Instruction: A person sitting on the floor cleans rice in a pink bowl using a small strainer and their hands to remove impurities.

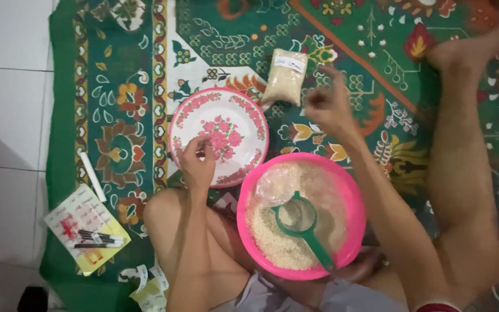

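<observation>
Place: you sit on a home floor | Signs: green patterned rug (116, 69) over white floor tiles (7, 86) | your bare legs folded | pink basin of rice (350, 231), flowered plate (244, 115), markers on a yellow sheet (96, 237)

Even, soft indoor light is falling from above, leaving the scene moderately bright with slightly muted colour. Faint shadows are lying beneath the pink basin (350, 190) and the floral plate (244, 118). The right hand (327, 104) is showing motion blur. Mild glare is whitening the tiled floor (7, 86) along the carpet's (64, 69) left edge. Detail is softening and darkening toward the right edge.
</observation>
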